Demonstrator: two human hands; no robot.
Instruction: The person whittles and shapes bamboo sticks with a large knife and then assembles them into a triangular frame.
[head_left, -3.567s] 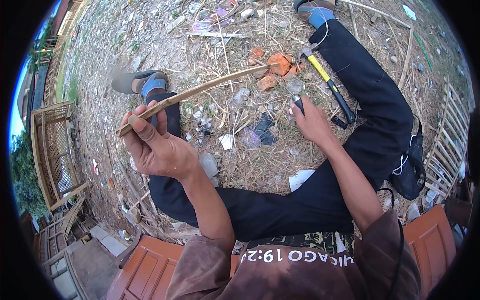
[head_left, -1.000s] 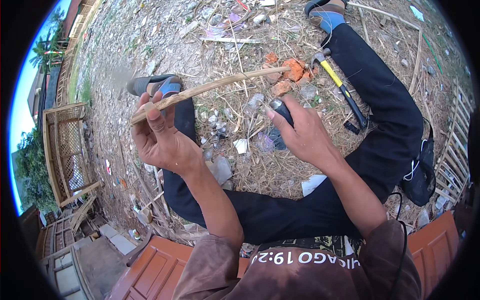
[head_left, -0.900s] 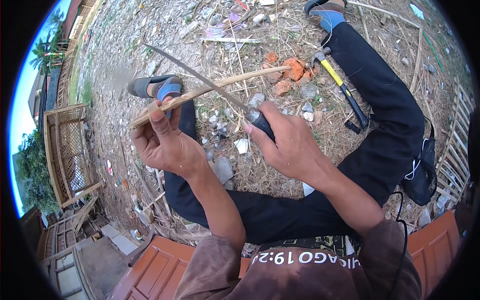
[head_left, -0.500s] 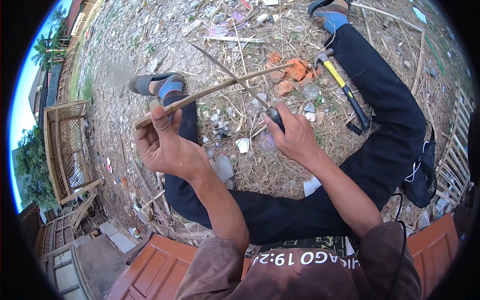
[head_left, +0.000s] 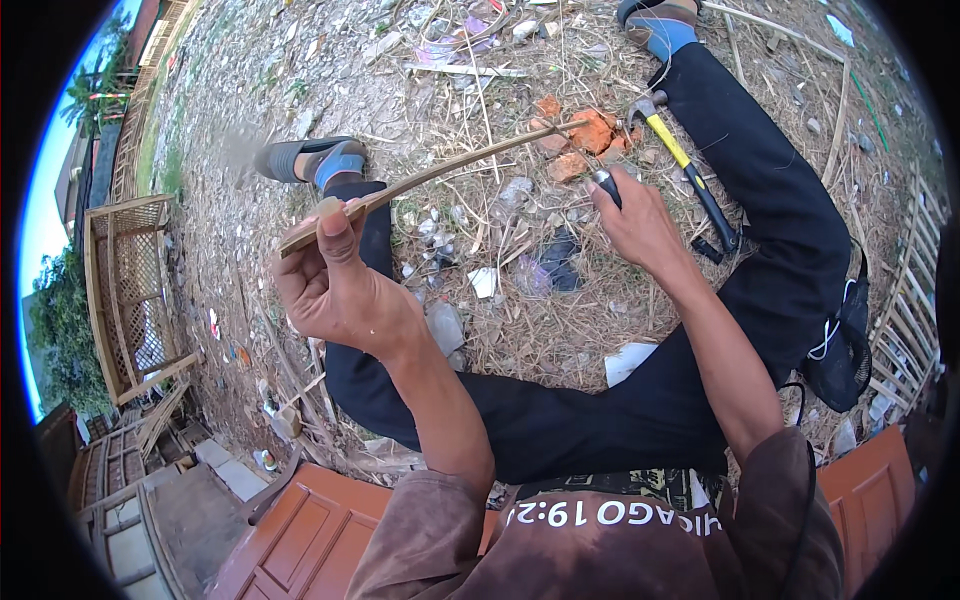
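My left hand (head_left: 345, 285) pinches the near end of a long, narrow wooden strip (head_left: 450, 166) between thumb and fingers. The strip slants up and to the right, its far end close to the broken orange brick pieces (head_left: 593, 132). My right hand (head_left: 640, 222) is wrapped round the dark handle (head_left: 606, 186) of a knife, just below those pieces. The knife's blade is hard to make out, seen thin near the strip's far part. To the right of that hand lies a claw hammer (head_left: 685, 168) with a yellow and black handle.
My outstretched legs in black trousers (head_left: 775, 170) frame the ground, which is strewn with dry grass, stones and scraps. A white shard (head_left: 484, 282) lies between them. Reddish-brown panelled boards (head_left: 325, 535) are behind me. A lattice wooden frame (head_left: 130, 295) stands at the left.
My right hand has moved right and forward with the knife, whose blade no longer crosses the middle of the strip. My left hand keeps its hold, shifted slightly right.
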